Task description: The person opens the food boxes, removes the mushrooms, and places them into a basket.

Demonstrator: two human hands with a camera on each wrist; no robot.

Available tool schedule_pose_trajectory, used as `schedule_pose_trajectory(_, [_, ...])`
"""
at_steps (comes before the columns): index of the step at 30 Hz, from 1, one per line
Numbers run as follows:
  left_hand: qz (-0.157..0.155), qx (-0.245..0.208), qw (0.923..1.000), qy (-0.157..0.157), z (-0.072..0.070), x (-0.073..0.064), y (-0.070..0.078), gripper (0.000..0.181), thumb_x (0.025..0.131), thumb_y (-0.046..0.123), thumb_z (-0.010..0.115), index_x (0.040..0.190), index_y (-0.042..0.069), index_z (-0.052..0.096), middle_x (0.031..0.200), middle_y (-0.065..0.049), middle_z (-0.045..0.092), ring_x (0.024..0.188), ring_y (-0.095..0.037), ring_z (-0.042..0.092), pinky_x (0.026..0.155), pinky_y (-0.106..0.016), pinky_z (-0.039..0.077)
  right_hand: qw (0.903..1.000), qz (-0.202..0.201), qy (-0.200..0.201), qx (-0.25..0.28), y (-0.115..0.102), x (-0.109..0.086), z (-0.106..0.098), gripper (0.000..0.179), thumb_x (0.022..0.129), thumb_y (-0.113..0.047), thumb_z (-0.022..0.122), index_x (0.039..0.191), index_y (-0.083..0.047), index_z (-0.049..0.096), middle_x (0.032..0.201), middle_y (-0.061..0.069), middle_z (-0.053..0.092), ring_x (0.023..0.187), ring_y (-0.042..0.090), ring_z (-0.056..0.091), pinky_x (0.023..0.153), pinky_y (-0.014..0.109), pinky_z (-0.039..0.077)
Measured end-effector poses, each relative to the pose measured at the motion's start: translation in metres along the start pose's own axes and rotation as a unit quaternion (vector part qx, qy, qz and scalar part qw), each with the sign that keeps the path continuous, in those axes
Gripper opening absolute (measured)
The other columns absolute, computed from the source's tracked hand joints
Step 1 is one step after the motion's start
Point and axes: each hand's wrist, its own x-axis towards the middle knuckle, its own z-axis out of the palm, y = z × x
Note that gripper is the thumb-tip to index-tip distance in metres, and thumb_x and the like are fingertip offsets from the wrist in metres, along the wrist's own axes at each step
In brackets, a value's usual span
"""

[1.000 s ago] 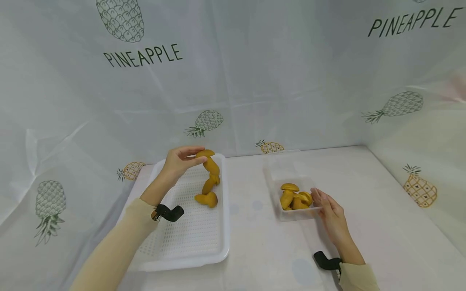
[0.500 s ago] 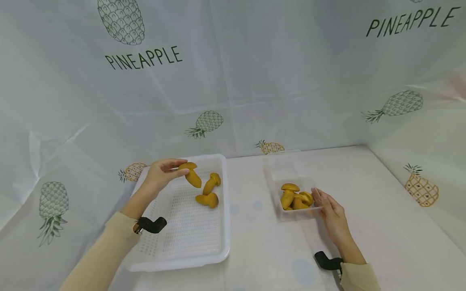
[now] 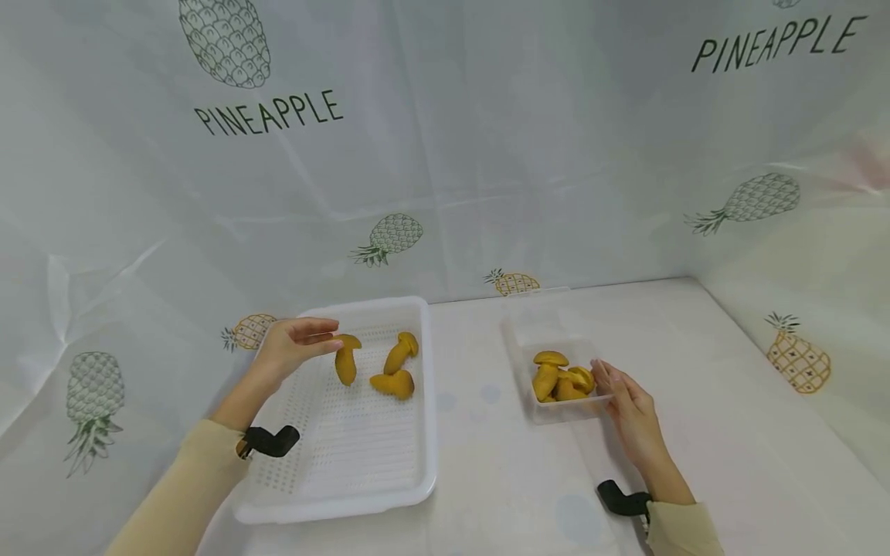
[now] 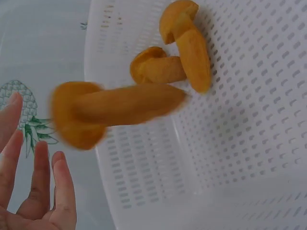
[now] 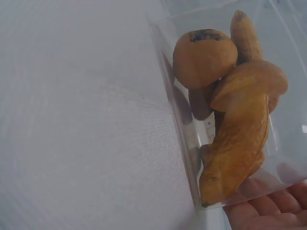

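A yellow-brown mushroom point(image 4: 124, 105), blurred in the left wrist view, is in the air over the white perforated basket point(image 3: 361, 463). My left hand point(image 3: 288, 347) is just left of it, fingers spread and apart from its cap in the left wrist view point(image 4: 41, 187). Two more mushrooms lie in the basket: one with its cap up point(image 3: 399, 354) and one on its side point(image 3: 395, 384). On the right, my right hand point(image 3: 633, 413) holds the side wall of a clear plastic box point(image 3: 566, 411). Several similar mushrooms point(image 5: 240, 139) are piled inside, one with a dark patch on its cap.
The box's clear lid point(image 3: 542, 316) stands open behind it. A white sheet with pineapple prints point(image 3: 396, 233) hangs behind and at both sides. The pale tabletop point(image 3: 487, 463) runs between basket and box. Black mounts sit on both wrists.
My left hand has moved left and toward me with a mushroom, away from the other two in the basket, and its fingers have let go. The right hand and box have stayed put.
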Motion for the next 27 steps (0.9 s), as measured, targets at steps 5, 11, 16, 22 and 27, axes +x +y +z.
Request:
schedule_pose_trajectory(5, [-0.011, -0.006, 0.9999, -0.004, 0.002, 0.003, -0.001, 0.054, 0.086, 0.016, 0.081, 0.131, -0.007, 0.060, 0.124, -0.012, 0.067, 0.106, -0.012, 0.067, 0.087, -0.016, 0.051, 1.0000, 0.005, -0.001, -0.008, 0.002, -0.001, 0.001, 0.053, 0.111, -0.024, 0.032, 0.148, 0.015, 0.029, 0.154, 0.013, 0.038, 0.135, 0.001, 0.042, 0.102, 0.015, 0.039])
schedule_pose_trajectory(11, [-0.009, -0.005, 0.9998, -0.016, 0.009, 0.010, 0.000, 0.058, 0.088, 0.021, 0.080, 0.137, 0.000, 0.058, 0.134, -0.021, 0.059, 0.114, -0.020, 0.065, 0.089, -0.018, 0.051, 0.9998, 0.006, -0.002, -0.021, 0.004, -0.002, 0.000, 0.054, 0.112, -0.024, 0.030, 0.149, 0.015, 0.028, 0.155, 0.020, 0.032, 0.134, 0.000, 0.042, 0.102, 0.015, 0.039])
schedule_pose_trajectory(16, [-0.006, -0.019, 0.9994, -0.027, 0.017, 0.018, 0.010, 0.059, 0.089, 0.020, 0.078, 0.141, 0.003, 0.055, 0.137, -0.022, 0.057, 0.121, -0.031, 0.060, 0.092, -0.020, 0.051, 0.9996, 0.011, 0.005, -0.025, 0.003, 0.000, -0.001, 0.055, 0.112, -0.026, 0.030, 0.149, 0.014, 0.028, 0.155, 0.022, 0.030, 0.135, 0.000, 0.041, 0.102, 0.014, 0.038])
schedule_pose_trajectory(22, [0.002, -0.036, 0.9987, -0.037, 0.033, 0.031, 0.025, 0.057, 0.089, 0.016, 0.078, 0.139, 0.003, 0.056, 0.137, -0.022, 0.057, 0.122, -0.033, 0.059, 0.092, -0.023, 0.052, 0.9995, 0.015, 0.007, -0.028, 0.002, -0.001, -0.002, 0.054, 0.112, -0.027, 0.031, 0.149, 0.012, 0.030, 0.155, 0.019, 0.032, 0.137, 0.004, 0.040, 0.104, 0.016, 0.038])
schedule_pose_trajectory(27, [0.015, -0.042, 0.9979, -0.048, 0.048, 0.045, 0.042, 0.054, 0.088, 0.014, 0.079, 0.137, 0.004, 0.059, 0.135, -0.018, 0.060, 0.120, -0.031, 0.061, 0.094, -0.027, 0.052, 0.9996, 0.015, 0.009, -0.022, 0.000, 0.001, 0.000, 0.054, 0.111, -0.026, 0.032, 0.149, 0.013, 0.030, 0.154, 0.017, 0.034, 0.138, 0.007, 0.039, 0.104, 0.017, 0.038])
